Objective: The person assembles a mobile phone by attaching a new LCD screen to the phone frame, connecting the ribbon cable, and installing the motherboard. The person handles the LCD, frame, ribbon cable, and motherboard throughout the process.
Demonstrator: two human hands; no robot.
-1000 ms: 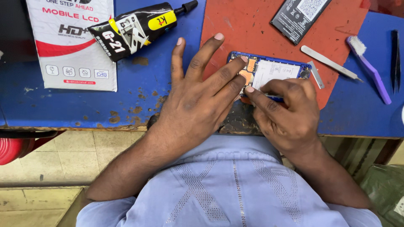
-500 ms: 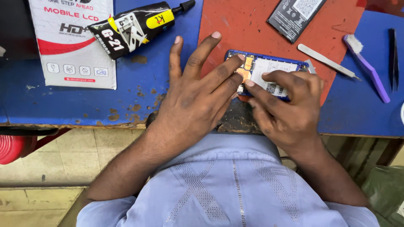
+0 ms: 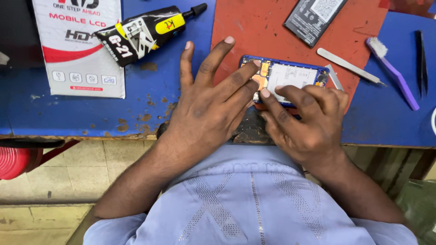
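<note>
The phone [image 3: 286, 77], back off, lies on the red mat [image 3: 272, 31]. Left hand [image 3: 209, 104] presses its left end, fingers spread. Right hand [image 3: 309, 118] works its near edge, fingertips together. Excess pressure could crack exposed parts.

The right hand [image 3: 309, 124] covers the near edge of the opened phone [image 3: 290, 75]. The battery [image 3: 315, 16] and white box [image 3: 77, 45] are cut off at the top edge.
</note>
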